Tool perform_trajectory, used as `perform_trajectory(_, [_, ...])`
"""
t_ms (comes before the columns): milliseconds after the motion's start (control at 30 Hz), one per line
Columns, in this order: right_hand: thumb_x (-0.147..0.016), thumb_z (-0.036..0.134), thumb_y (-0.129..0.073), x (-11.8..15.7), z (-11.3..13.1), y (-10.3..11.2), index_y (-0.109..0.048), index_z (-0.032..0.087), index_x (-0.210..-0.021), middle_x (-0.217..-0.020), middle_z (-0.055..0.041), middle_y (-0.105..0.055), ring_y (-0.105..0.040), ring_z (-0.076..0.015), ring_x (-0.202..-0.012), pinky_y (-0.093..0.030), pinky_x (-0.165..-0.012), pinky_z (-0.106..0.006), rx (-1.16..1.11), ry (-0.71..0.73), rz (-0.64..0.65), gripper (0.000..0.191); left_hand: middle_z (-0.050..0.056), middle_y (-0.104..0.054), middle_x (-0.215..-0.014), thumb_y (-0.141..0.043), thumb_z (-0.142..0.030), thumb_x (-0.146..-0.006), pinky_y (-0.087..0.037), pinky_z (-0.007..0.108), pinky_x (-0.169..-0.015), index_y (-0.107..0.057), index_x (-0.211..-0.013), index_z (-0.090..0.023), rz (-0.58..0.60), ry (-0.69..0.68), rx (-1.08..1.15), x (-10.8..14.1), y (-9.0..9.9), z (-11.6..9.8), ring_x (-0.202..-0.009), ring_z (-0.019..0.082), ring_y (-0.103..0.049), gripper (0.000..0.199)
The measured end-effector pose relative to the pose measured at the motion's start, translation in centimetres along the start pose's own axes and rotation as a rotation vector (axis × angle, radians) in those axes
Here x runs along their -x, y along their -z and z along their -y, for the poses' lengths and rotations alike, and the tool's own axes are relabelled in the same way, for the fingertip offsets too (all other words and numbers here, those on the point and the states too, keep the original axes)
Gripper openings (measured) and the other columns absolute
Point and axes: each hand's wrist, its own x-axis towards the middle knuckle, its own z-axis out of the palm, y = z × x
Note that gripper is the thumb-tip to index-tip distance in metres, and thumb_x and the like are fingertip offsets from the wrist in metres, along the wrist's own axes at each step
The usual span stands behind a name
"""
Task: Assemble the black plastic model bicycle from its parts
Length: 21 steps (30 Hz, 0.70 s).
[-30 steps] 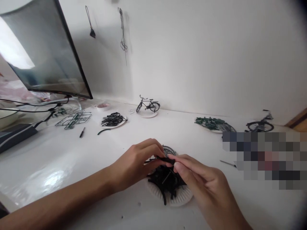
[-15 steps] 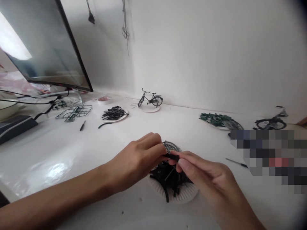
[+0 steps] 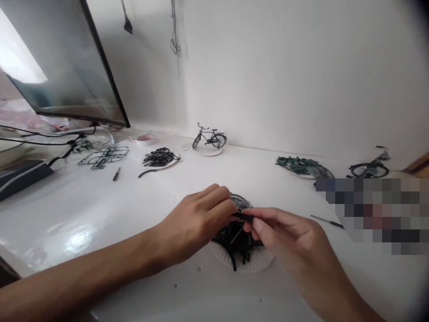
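Above a white paper plate (image 3: 258, 264), my left hand (image 3: 204, 217) pinches one end of a small black part (image 3: 244, 216). The thumb and fingers of my right hand (image 3: 284, 232) are closed on its other end. My fingers cover much of the part, so its exact kind does not show. Black model pieces (image 3: 239, 243) are heaped on the plate below, among them curved strips that reach over the rim. Behind my fingertips, a spoked model wheel (image 3: 241, 201) rests at the plate's far side.
A model bicycle (image 3: 210, 138) stands near the wall, another (image 3: 370, 167) at the right. Plates hold black parts (image 3: 159, 157) and green parts (image 3: 296, 165). Green part frames (image 3: 105, 156) and a screwdriver (image 3: 116, 174) lie left; a second screwdriver (image 3: 326, 221) lies right. A monitor (image 3: 67, 67) stands at upper left.
Both hands have shifted slightly right with the black part still between them. The view has moved a little; the plate and the things around it otherwise look the same.
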Motion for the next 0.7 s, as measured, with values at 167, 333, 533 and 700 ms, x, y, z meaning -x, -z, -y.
perform_trajectory(167, [-0.081,0.031,-0.069,0.0,0.5,-0.4,-0.074,0.023,-0.085,-0.073,-0.0006,-0.071,-0.069,-0.0152,-0.073,-0.056,-0.070,-0.023,0.027,0.015,-0.040,0.010,0.006,-0.062,-0.089,-0.050,-0.018,-0.100,-0.046,0.029,-0.067,-0.060,-0.098,-0.013,-0.034,-0.029,-0.047,-0.1,-0.1,0.3,-0.079,0.016,-0.053,0.012])
perform_trajectory(333, [-0.081,0.035,-0.069,-0.6,-0.7,0.4,-0.071,0.022,-0.084,-0.069,-0.0004,-0.067,-0.062,-0.0143,-0.065,-0.051,-0.062,-0.023,0.049,0.036,-0.074,0.013,0.005,-0.065,-0.101,-0.059,-0.024,-0.096,-0.049,0.031,-0.078,-0.060,-0.101,-0.014,-0.084,0.039,0.019,-0.4,-0.2,0.4,-0.089,0.015,-0.059,0.011])
perform_trajectory(533, [-0.083,0.040,-0.070,-1.0,-1.1,1.0,-0.066,0.022,-0.080,-0.075,-0.0007,-0.067,-0.057,-0.0137,-0.068,-0.047,-0.062,-0.023,0.071,0.059,-0.098,0.019,0.003,-0.066,-0.102,-0.075,-0.029,-0.084,-0.049,0.028,-0.075,-0.058,-0.112,-0.017,-0.061,0.281,0.231,-0.4,0.2,1.8,-0.086,0.013,-0.060,0.035])
perform_trajectory(700, [-0.085,0.039,-0.069,-0.6,-1.3,0.8,-0.065,0.022,-0.083,-0.077,-0.0004,-0.067,-0.059,-0.0139,-0.070,-0.048,-0.065,-0.023,0.081,0.107,-0.097,0.018,-0.001,-0.068,-0.089,-0.067,-0.022,-0.090,-0.048,0.025,-0.072,-0.064,-0.096,-0.018,0.012,0.336,0.342,-0.5,-0.1,1.7,-0.079,0.011,-0.062,0.007])
